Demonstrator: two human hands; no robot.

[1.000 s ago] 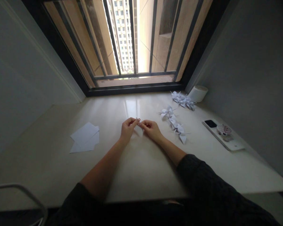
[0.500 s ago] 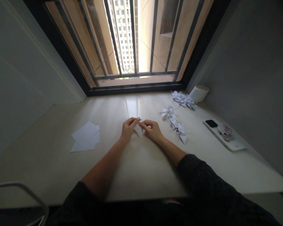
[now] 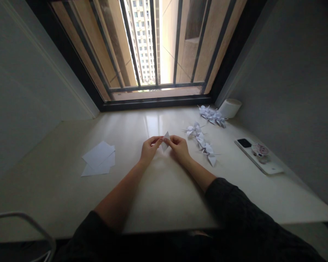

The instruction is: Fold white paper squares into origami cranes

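My left hand (image 3: pixel 149 149) and my right hand (image 3: pixel 178 147) meet over the middle of the pale sill table (image 3: pixel 158 189). Both pinch a small folded white paper piece (image 3: pixel 165 141) between their fingertips; its point sticks up just above the fingers. A row of finished white paper cranes (image 3: pixel 202 143) lies just right of my right hand. A second cluster of cranes (image 3: pixel 212 116) sits farther back near the window corner.
Loose white paper sheets (image 3: pixel 98 159) lie to the left. A phone (image 3: pixel 258 155) with a small round object on it lies at the right. A white roll (image 3: pixel 229 107) stands in the back right corner. A barred window (image 3: pixel 153 54) closes the far edge. A metal chair rail (image 3: pixel 24 225) shows bottom left.
The folded paper has turned so its point now stands up between my fingertips. My right hand has shifted slightly toward the left hand.
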